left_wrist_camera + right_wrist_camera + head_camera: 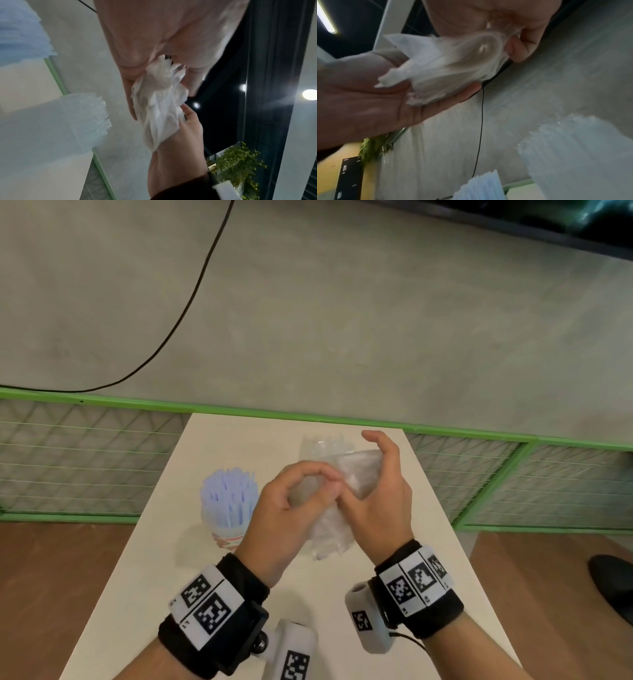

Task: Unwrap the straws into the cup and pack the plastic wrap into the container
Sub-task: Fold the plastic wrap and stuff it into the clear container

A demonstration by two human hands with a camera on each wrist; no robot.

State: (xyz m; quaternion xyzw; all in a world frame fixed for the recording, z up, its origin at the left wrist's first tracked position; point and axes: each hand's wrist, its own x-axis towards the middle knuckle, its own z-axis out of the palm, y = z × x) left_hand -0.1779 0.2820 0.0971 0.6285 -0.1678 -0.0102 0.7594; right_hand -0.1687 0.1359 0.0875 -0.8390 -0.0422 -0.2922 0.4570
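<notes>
Gathering: both hands are bunching the plastic wrap into a wad above the worktop.
Left hand: curling its fingers and thumb around the near part of the wrap, pinching it.
Right hand: cupping the far part against its palm; the forefinger is sticking up free.
Straws: standing bunched in the cup, just left of the hands, out of their wrapping.
Container: a clear tub standing just beyond the hands; some crinkled clear film seems to be lying inside it already.
Progress: the unwrapping looks done; what is remaining, by my reckoning, is pushing this wad into the container.
</notes>
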